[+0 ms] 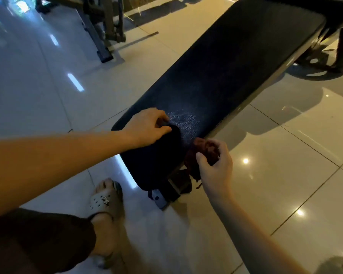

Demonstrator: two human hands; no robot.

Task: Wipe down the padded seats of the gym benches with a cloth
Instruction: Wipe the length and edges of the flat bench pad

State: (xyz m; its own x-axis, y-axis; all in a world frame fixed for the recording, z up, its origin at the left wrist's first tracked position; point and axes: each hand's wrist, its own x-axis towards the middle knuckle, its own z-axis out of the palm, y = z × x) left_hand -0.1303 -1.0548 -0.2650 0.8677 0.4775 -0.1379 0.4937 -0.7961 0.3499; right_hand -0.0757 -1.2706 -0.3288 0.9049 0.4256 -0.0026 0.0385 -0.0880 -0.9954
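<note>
Cloth [204, 150] is gripped, bunched, in right hand [216, 171] beside bench pad [226, 66] edge. Left hand [147, 127] rests curled on pad; any hold cannot be told. Droplet patch [184, 121] may be smeared unevenly by the wadded cloth.

Left hand [147, 126] on bench pad [216, 76], cloth [202, 153] at its right edge — foot [105, 198] below

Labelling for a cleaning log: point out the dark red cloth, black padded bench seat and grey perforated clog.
dark red cloth [204, 148]: head view, bunched middle.
black padded bench seat [226, 72]: head view, bare centre.
grey perforated clog [99, 202]: head view, upper.
</note>
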